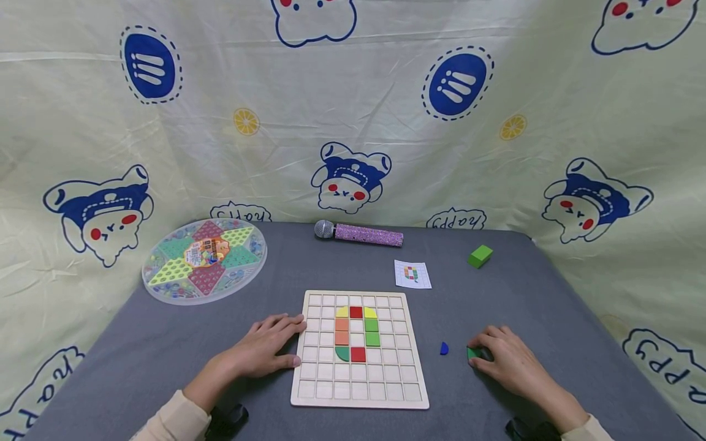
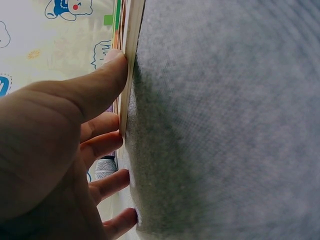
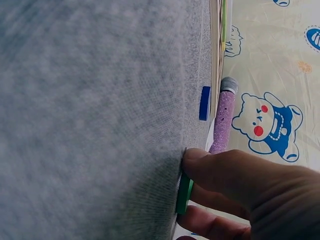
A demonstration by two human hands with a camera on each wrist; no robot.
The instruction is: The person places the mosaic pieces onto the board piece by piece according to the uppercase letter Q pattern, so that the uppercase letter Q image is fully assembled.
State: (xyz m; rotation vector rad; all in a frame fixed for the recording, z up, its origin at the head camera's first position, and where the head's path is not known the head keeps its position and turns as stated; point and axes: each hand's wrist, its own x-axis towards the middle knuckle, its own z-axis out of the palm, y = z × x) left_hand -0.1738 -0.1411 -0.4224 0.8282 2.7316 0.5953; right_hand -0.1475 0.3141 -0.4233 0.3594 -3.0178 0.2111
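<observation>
A wooden grid board [image 1: 320,392] lies on the table with red, orange, green and yellow pieces set in its squares. Along its left edge rests my left hand [image 1: 267,346], fingers spread and relaxed, with the thumb and fingertips touching the rim [image 2: 131,55]. To the right of the board, my right hand [image 1: 510,361] pinches a small green piece [image 3: 185,192] between thumb and fingers, low at the tabletop. Between the board and that hand lies a small blue piece [image 1: 444,348] with a curved side.
A small printed pattern card [image 1: 421,280] lies behind the board. Farther back are a glittery purple microphone [image 1: 368,235], a green block [image 1: 480,256] at right and a round Chinese checkers board [image 1: 187,294] at left. A printed curtain [image 1: 353,92] hangs behind the grey table.
</observation>
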